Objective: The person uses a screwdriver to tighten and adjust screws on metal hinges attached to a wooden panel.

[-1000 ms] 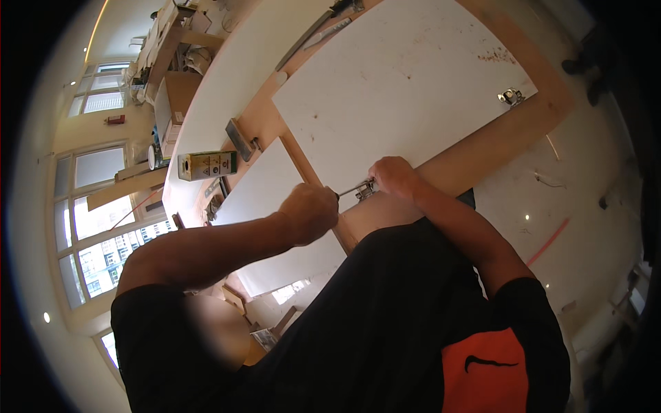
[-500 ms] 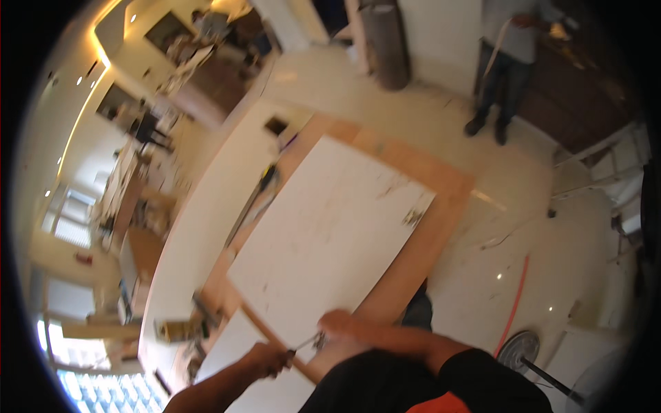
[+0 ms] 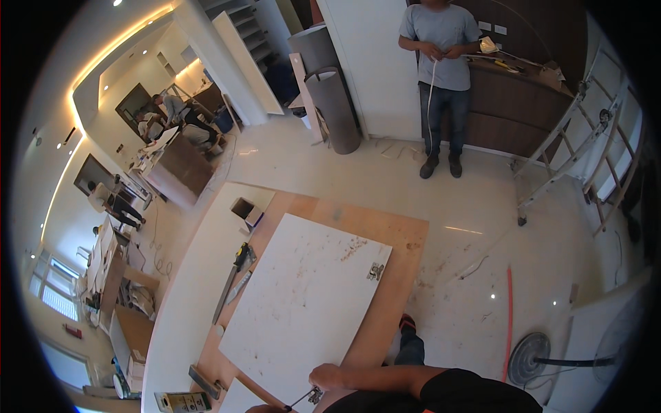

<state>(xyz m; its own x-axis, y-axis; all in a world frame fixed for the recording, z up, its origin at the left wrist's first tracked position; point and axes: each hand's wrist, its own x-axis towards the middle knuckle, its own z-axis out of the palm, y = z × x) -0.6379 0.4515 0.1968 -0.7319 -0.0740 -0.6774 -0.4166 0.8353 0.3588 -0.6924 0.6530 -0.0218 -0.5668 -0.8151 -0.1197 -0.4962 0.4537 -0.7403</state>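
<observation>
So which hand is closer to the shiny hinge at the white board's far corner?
Right. The right hand is at the near end of the board, short of the hinge; the left hand is farther back and left, partly cut off.

- White across the panel, and look, brown specks and smears all over it!
- Silver on the far hinge, silver again on the near hinge.
- Warm orange-brown, the wooden board under it.
- Creamy white, that curved desk.
- Black and yellow on the saw handle!
- Red for the hose.
- And here's light grey, the co-worker's shirt, above dark blue jeans.
</observation>
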